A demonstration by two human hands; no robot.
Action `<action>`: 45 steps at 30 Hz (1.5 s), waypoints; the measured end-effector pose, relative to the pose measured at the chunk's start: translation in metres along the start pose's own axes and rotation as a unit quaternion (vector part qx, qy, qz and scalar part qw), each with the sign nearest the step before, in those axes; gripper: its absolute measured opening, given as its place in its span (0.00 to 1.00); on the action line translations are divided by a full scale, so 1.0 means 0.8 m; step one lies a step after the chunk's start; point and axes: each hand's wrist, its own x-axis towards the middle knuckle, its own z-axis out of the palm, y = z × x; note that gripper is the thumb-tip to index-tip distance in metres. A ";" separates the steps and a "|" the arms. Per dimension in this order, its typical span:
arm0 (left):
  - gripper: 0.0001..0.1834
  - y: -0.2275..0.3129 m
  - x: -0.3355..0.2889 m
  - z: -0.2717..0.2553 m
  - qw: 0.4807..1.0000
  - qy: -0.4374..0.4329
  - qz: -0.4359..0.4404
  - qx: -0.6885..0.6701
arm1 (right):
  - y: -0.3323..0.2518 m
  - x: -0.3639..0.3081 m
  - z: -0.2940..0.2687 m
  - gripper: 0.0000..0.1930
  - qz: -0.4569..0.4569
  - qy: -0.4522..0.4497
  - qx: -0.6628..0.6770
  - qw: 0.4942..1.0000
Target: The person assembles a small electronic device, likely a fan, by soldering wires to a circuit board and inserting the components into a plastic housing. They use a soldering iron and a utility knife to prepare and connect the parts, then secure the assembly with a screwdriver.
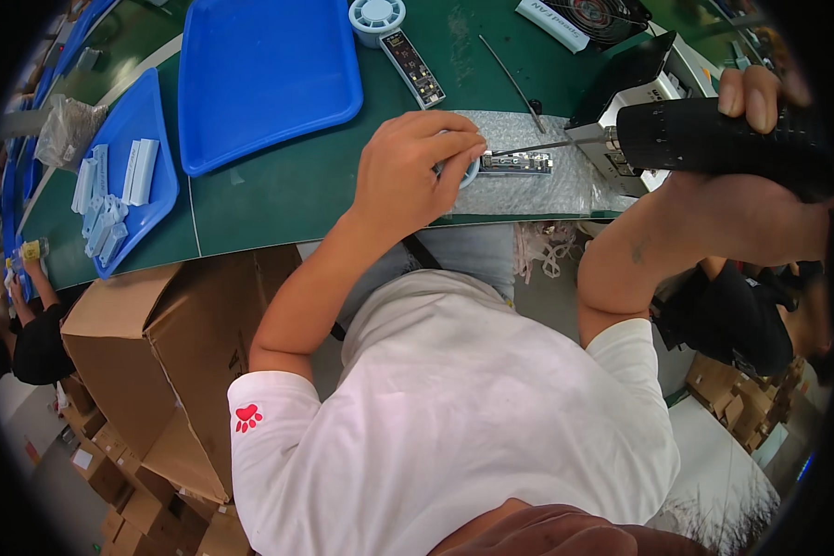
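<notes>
My left hand (408, 171) is closed on the light blue round head of a small handheld fan (517, 164). This fan lies on bubble wrap (491, 204) near the table's front edge, and its handle shows a bare circuit board. In my right hand (755, 97) is a black electric screwdriver (681, 134), held level with fingers wrapped round its body. Its long thin bit points left and reaches the fan close to my left fingertips. The exact spot where the tip meets the fan is hidden. Beyond my left hand lies a second handheld fan (412, 69), its board also exposed.
On the green table (278, 204) are a large blue tray (269, 83) and a smaller blue tray (153, 107) with several light blue plastic pieces (139, 171). A thin metal rod (511, 79) and a black-and-white box (630, 97) lie beyond the bubble wrap. Below stands a cardboard box (111, 310).
</notes>
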 end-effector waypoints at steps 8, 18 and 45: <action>0.09 0.006 -0.007 0.003 0.998 0.003 0.012 -0.062 | -0.005 0.004 0.010 0.35 0.018 -0.003 0.021 1.000; 0.06 -0.013 -0.018 0.017 0.960 0.026 -0.147 -0.237 | 0.009 -0.014 -0.004 0.37 0.056 -0.081 0.043 0.994; 0.06 -0.015 -0.017 0.021 0.961 0.024 -0.129 -0.242 | 0.033 -0.038 0.023 0.49 0.041 -0.042 0.023 0.998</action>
